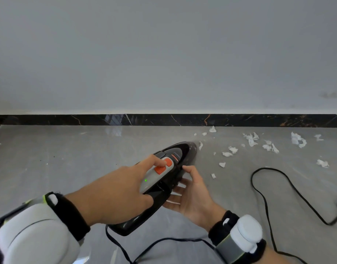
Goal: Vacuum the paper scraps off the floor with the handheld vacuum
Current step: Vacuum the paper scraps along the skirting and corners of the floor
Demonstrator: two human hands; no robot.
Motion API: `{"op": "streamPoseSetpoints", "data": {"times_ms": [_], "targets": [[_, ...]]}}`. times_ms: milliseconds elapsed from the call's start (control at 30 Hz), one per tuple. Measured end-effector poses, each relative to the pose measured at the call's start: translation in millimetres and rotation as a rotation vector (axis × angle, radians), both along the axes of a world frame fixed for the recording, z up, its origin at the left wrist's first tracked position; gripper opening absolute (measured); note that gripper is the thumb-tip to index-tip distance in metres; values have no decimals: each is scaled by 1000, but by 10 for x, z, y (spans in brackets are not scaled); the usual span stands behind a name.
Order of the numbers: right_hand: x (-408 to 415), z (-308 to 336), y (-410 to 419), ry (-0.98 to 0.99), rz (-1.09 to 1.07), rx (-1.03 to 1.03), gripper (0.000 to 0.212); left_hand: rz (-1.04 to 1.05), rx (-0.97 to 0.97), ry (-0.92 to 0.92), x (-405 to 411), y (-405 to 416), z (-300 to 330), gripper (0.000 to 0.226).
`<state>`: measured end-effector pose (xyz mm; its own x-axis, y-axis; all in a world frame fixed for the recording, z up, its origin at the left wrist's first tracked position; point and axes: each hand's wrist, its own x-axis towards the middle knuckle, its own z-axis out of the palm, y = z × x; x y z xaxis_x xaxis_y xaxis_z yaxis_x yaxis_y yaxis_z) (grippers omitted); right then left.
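One handheld vacuum gripped by left hand, cradled on open-fingered right hand; roughly fifteen paper scraps on floor.

Bare left hand and right hand, black wristbands on both wrists, bulky white-and-grey modules strapped behind them, yellow-green trim.

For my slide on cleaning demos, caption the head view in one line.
Left hand grips the handheld vacuum, nozzle aimed at paper scraps on the floor.
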<state>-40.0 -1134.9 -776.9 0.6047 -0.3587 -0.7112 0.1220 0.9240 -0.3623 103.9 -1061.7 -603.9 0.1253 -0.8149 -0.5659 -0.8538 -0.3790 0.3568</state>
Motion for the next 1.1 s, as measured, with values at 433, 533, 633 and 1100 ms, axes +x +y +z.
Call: {"op": "streamPoseSetpoints", "data": {"times_ms": [433,533,633,1100], "targets": [[-370,51,-189,109,-77,-114,67,105,-39,145,-528,-235,-100,60],[-411,96,-345,157,-75,-138,68,117,-30,176,-635,-377,-110,60],[-434,120,-463,195,-80,-157,70,133,-24,195,-706,-504,-159,63],[-608,117,-250,266,-81,-226,72,135,18,254,-743,-348,-116,65]]}}
